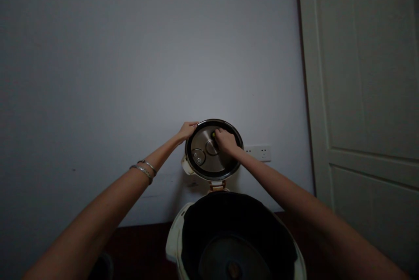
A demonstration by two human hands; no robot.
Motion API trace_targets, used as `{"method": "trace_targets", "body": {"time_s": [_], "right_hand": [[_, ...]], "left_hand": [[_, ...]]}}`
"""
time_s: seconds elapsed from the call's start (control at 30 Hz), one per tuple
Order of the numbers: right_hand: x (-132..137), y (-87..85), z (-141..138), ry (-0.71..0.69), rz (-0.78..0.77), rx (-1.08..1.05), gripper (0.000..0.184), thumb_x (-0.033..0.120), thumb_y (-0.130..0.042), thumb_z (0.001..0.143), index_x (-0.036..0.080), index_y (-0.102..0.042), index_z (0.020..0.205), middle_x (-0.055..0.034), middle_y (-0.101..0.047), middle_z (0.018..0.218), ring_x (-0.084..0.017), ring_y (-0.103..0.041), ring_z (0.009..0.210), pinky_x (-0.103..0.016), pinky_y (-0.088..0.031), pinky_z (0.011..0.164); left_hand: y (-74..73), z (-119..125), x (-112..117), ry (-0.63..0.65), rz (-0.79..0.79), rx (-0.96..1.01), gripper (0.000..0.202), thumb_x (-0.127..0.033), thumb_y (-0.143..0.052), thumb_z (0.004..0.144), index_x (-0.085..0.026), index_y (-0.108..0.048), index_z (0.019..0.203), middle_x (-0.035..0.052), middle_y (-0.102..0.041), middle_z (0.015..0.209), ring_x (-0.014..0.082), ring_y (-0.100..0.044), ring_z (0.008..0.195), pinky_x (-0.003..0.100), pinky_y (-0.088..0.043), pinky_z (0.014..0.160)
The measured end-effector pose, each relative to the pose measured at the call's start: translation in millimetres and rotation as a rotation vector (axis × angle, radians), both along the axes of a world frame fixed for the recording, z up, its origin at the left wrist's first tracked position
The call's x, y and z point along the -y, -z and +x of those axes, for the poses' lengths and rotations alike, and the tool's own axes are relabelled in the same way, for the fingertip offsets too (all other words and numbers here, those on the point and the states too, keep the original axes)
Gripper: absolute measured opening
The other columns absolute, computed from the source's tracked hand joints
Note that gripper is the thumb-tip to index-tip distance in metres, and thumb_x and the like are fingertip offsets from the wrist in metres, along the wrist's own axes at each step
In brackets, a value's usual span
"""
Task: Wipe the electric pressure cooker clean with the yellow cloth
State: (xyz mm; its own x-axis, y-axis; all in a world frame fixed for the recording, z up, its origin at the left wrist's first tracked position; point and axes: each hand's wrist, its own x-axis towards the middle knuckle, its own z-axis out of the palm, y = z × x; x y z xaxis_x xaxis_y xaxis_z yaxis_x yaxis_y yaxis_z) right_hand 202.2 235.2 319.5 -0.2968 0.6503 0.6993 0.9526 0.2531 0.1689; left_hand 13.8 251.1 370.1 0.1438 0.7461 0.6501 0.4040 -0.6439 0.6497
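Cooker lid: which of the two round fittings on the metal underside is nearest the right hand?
The larger central fitting, just beside the right hand. The smaller fitting sits near the edge of the lid, farther away.

A: What sort of place is this?
B: Domestic interior: one room of a home, dimly lit. Which room, I cannot tell.
A: Listed evidence?
B: Item one, a plain painted wall (98, 75), pale grey in this light. Item two, a cream panelled door (366, 97), house style, at the right of the wall. Item three, a white double wall socket (258, 153), set low.
A: Furnishings?
B: Item four, a dark wooden desk (140, 249), against the wall. Item five, a household electric cooker (173, 236), standing on it.
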Motion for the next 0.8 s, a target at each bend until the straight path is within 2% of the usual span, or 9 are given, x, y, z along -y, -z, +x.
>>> {"method": "trace_targets", "body": {"time_s": [0.13,0.23,0.33,0.43,0.5,0.63,0.73,0.8], "right_hand": [[2.8,1.0,-54.4,-0.159,0.026,0.096,0.032,0.021,-0.029,0.094,0.016,-0.044,0.122,-0.0151,-0.048,0.127,-0.023,-0.043,0.116,-0.033,-0.046,0.085],[3.4,4.5,-71.0,-0.239,0.016,0.168,0.03,0.018,-0.031,0.093,0.018,-0.048,0.117,-0.0117,-0.051,0.123,-0.02,-0.044,0.114,-0.03,-0.047,0.084],[-0.6,-3.6,-56.5,-0.224,0.023,0.164,0.029,0.017,-0.031,0.093,0.017,-0.049,0.116,-0.013,-0.051,0.123,-0.022,-0.046,0.112,-0.031,-0.047,0.082],[-4.5,-14.2,-23.3,-0.13,0.034,0.097,0.031,0.013,-0.029,0.091,0.012,-0.047,0.117,-0.0182,-0.05,0.121,-0.026,-0.047,0.11,-0.036,-0.046,0.082],[-3.7,-11.8,-1.3,-0.068,0.027,0.062,0.031,0.011,-0.029,0.091,0.011,-0.047,0.116,-0.0195,-0.05,0.118,-0.026,-0.049,0.107,-0.036,-0.045,0.082],[5.6,21.7,17.3,-0.023,-0.016,0.06,0.025,0.017,-0.035,0.092,0.014,-0.05,0.111,-0.0167,-0.053,0.114,-0.024,-0.052,0.103,-0.032,-0.047,0.078],[11.1,46.1,5.8,-0.083,-0.033,0.13,0.024,0.021,-0.036,0.092,0.018,-0.05,0.112,-0.0138,-0.053,0.116,-0.023,-0.05,0.105,-0.029,-0.048,0.074],[11.3,48.3,-5.5,-0.161,-0.024,0.199,0.026,0.02,-0.036,0.092,0.02,-0.048,0.115,-0.0131,-0.05,0.121,-0.024,-0.046,0.11,-0.029,-0.048,0.073]], "left_hand": [[-0.2,-1.3,-2.1,-0.005,0.003,-0.012,0.032,-0.019,-0.052,0.074,-0.014,-0.07,0.101,0.0035,-0.072,0.092,0.0181,-0.062,0.087,0.03,-0.047,0.083],[-0.4,-3.4,-4.3,-0.031,0.01,-0.001,0.031,-0.018,-0.054,0.073,-0.013,-0.071,0.098,0.0039,-0.072,0.095,0.018,-0.061,0.092,0.029,-0.044,0.088],[-0.3,-4.1,-3.6,-0.034,0.001,0.004,0.032,-0.022,-0.057,0.073,-0.014,-0.07,0.101,0.0037,-0.072,0.095,0.0182,-0.061,0.092,0.029,-0.045,0.087],[-0.2,-2.9,0.5,-0.012,-0.021,-0.007,0.033,-0.026,-0.059,0.074,-0.016,-0.069,0.103,0.0026,-0.072,0.091,0.0179,-0.062,0.087,0.028,-0.047,0.08],[0.0,-1.8,3.6,0.007,-0.028,-0.013,0.034,-0.029,-0.059,0.074,-0.016,-0.068,0.104,0.0025,-0.072,0.091,0.0177,-0.062,0.085,0.028,-0.048,0.078],[0.4,-0.3,6.8,0.029,-0.019,-0.013,0.036,-0.032,-0.058,0.076,-0.016,-0.067,0.107,0.0023,-0.072,0.091,0.0176,-0.061,0.086,0.027,-0.047,0.076],[0.1,0.2,5.3,0.01,-0.019,-0.012,0.034,-0.03,-0.056,0.077,-0.017,-0.068,0.106,0.0016,-0.072,0.09,0.0175,-0.061,0.085,0.026,-0.047,0.075],[-0.3,0.2,3.5,-0.016,-0.021,-0.009,0.032,-0.028,-0.055,0.077,-0.017,-0.069,0.104,0.0017,-0.072,0.09,0.0171,-0.061,0.084,0.026,-0.047,0.075]]}}
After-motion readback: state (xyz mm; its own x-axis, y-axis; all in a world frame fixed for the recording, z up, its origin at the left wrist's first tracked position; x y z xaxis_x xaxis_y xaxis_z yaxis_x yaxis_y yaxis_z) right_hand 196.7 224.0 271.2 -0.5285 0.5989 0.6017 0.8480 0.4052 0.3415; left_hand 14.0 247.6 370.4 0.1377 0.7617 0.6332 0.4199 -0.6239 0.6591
